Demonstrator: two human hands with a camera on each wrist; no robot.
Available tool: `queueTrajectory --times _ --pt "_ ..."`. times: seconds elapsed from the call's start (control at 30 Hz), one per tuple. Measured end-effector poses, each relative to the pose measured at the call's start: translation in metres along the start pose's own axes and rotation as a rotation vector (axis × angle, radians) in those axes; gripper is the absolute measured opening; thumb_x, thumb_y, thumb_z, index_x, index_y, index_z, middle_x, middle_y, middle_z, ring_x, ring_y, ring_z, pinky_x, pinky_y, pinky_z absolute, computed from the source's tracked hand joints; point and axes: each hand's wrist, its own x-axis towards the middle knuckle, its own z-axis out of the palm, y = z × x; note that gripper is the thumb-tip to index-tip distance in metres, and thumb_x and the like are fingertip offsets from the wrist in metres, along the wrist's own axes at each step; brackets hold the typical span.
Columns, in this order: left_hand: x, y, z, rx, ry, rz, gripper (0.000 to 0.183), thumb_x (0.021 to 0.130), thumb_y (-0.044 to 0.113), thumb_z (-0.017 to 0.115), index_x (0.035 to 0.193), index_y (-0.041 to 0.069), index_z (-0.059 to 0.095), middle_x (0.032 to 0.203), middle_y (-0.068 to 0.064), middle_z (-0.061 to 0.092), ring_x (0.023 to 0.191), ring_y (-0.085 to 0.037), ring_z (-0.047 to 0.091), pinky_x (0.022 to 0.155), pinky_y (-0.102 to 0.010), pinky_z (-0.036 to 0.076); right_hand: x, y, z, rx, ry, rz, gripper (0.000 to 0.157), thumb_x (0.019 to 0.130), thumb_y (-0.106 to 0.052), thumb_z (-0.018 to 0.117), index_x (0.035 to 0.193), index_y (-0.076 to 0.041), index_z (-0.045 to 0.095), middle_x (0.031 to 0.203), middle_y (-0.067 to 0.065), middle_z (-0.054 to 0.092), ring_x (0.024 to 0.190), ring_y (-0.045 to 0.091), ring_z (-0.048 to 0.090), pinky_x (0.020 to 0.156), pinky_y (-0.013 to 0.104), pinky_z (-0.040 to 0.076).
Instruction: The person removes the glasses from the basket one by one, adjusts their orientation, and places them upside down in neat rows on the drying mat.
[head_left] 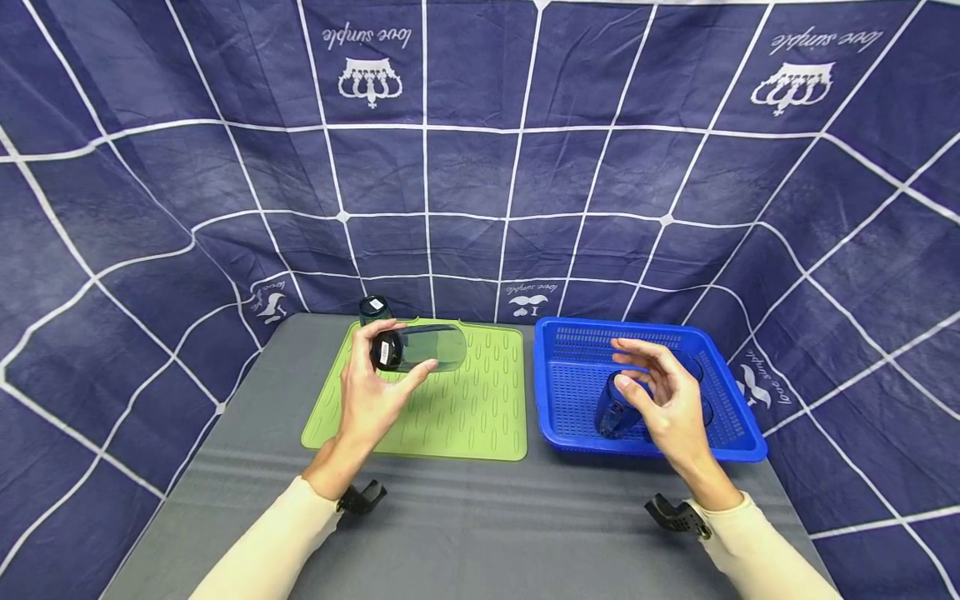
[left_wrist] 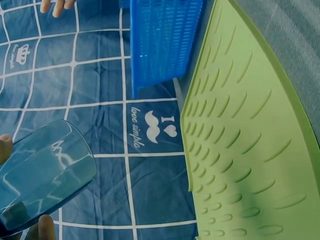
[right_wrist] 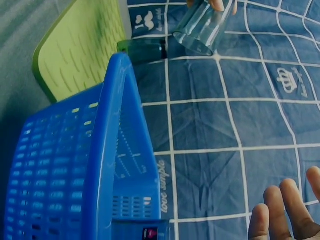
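Observation:
My left hand (head_left: 363, 412) grips a clear drinking glass (head_left: 431, 346) by its dark base end, between thumb and fingers. Held sideways above the green drying mat (head_left: 480, 408), the glass points its mouth to the right; the left wrist view shows the same glass (left_wrist: 55, 167) against the cloth. A second glass (head_left: 372, 309), dark and bottom-up, stands at the mat's back left corner. Over the blue basket (head_left: 551, 417), my right hand (head_left: 671, 412) has loosely bent, spread fingers with nothing between them. Beneath it, a glass (head_left: 613, 412) stands in the basket, partly covered by the thumb.
More glasses, such as one with a round rim (head_left: 693, 367), sit in the basket's right part, partly behind the right hand. Mat and basket lie side by side on a grey table (head_left: 480, 525). Blue checked cloth (head_left: 480, 167) encloses the back and sides.

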Motion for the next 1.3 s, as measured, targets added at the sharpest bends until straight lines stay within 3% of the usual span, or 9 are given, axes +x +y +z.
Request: queueTrajectory --times 0.23,0.43,0.57,0.87,1.1,1.3 --pt "0.007 -0.005 0.001 0.054 -0.004 -0.032 0.087 0.081 0.017 0.110 0.153 0.005 0.062 0.141 -0.007 0.083 0.134 -0.030 0.077 0.116 -0.018 0.047 -0.001 0.005 -0.007 -0.097 -0.004 -0.015 0.051 0.098 0.020 0.072 0.149 0.016 0.065 0.146 -0.001 0.079 0.131 0.009 0.075 0.109 0.019 0.060" --pt "0.012 -0.009 0.003 0.078 -0.011 -0.054 0.088 0.083 0.020 0.108 0.155 0.006 0.060 0.143 -0.005 0.082 0.142 -0.030 0.075 0.117 -0.031 0.051 0.001 0.006 -0.014 -0.275 -0.020 -0.013 0.057 0.095 0.014 0.080 0.150 0.004 0.070 0.147 -0.017 0.076 0.133 0.003 0.072 0.110 0.017 0.057" --pt "0.015 -0.012 0.003 0.085 -0.016 -0.070 0.089 0.083 0.020 0.108 0.156 0.006 0.059 0.144 -0.005 0.082 0.143 -0.033 0.074 0.118 -0.041 0.052 0.002 0.007 -0.018 -0.382 -0.034 -0.020 0.061 0.093 0.009 0.085 0.152 -0.004 0.072 0.147 -0.020 0.073 0.133 -0.001 0.070 0.110 0.015 0.055" --pt "0.021 -0.022 0.010 0.093 -0.026 -0.088 0.089 0.083 0.018 0.108 0.156 0.006 0.059 0.144 -0.008 0.081 0.145 -0.036 0.072 0.120 -0.047 0.052 0.001 0.012 -0.023 -0.516 -0.064 -0.018 0.065 0.090 -0.003 0.094 0.150 -0.020 0.077 0.145 0.005 0.077 0.131 -0.001 0.067 0.112 0.012 0.050" --pt "0.026 -0.033 0.017 0.118 -0.036 -0.099 0.087 0.084 0.019 0.108 0.155 0.006 0.058 0.145 -0.011 0.079 0.146 -0.039 0.070 0.121 -0.052 0.053 0.000 0.021 -0.030 -0.607 -0.099 -0.011 0.065 0.089 -0.010 0.096 0.149 -0.022 0.077 0.143 0.005 0.078 0.130 0.007 0.066 0.112 0.009 0.044" --pt "0.029 -0.042 0.020 0.148 -0.050 -0.132 0.086 0.086 0.020 0.107 0.154 0.008 0.058 0.146 -0.011 0.078 0.143 -0.041 0.071 0.119 -0.056 0.054 0.001 0.026 -0.033 -0.679 -0.124 -0.012 0.065 0.089 -0.015 0.098 0.150 -0.018 0.076 0.142 0.006 0.077 0.128 0.010 0.065 0.110 0.016 0.045"
